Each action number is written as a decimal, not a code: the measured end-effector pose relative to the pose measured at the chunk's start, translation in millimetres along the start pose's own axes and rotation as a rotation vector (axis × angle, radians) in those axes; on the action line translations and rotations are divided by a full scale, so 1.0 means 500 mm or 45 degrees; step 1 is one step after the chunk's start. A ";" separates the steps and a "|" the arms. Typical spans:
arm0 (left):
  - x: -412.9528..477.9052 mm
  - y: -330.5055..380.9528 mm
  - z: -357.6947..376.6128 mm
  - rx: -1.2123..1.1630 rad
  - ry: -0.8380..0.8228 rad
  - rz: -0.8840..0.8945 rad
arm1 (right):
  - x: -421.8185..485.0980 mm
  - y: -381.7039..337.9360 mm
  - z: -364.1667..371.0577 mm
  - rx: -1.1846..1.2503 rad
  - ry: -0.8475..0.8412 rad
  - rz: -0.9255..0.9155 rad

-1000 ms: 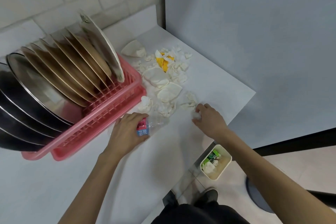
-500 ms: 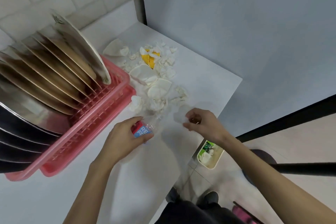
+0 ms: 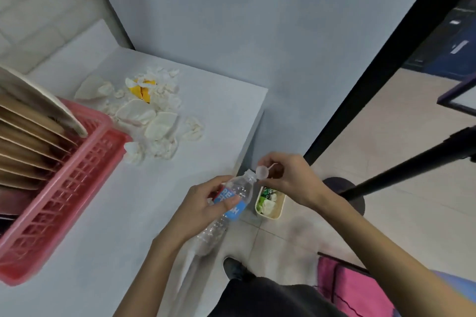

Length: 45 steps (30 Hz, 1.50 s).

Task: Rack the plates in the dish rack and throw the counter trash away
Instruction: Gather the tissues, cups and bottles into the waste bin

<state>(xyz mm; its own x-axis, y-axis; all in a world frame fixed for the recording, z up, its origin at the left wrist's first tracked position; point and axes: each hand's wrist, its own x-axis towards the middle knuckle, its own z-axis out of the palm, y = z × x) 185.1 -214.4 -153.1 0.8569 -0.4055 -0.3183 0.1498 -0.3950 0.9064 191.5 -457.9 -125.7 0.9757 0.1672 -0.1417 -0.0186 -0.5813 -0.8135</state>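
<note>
Your left hand [image 3: 203,210] gripping clear plastic bottle [image 3: 233,201] round labelled middle, holding it tilted over counter [image 3: 103,226] edge, neck pointing toward your right hand [image 3: 291,180]. Right fingers pinching clear cap [image 3: 262,172] just beside bottle mouth. Small bin [image 3: 270,217] sitting on floor below hands, holding white and green scraps. White and yellow trash pile [image 3: 154,116] lying on counter beside pink dish rack [image 3: 64,201]. Plates [image 3: 25,136] standing on edge in rack. Black stand [image 3: 412,166] crossing floor near bin.
</note>
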 end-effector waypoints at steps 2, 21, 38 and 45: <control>-0.008 0.016 0.052 0.023 -0.091 -0.001 | -0.049 0.024 -0.020 -0.091 0.005 -0.025; -0.087 0.023 0.312 0.097 -0.342 -0.037 | -0.329 0.186 -0.089 0.285 -0.187 0.083; 0.069 -0.111 0.397 0.473 -0.141 -0.127 | -0.172 0.359 0.038 0.596 0.120 0.855; 0.264 -0.241 0.423 0.074 -0.082 -0.512 | -0.120 0.534 0.129 0.811 0.264 1.028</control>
<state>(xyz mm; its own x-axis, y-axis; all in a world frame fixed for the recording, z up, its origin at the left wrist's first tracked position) 176.0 -394.7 -363.1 0.7031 -0.2593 -0.6622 0.4364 -0.5778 0.6897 114.0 -571.6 -371.0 0.6394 -0.2587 -0.7241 -0.7334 0.0775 -0.6753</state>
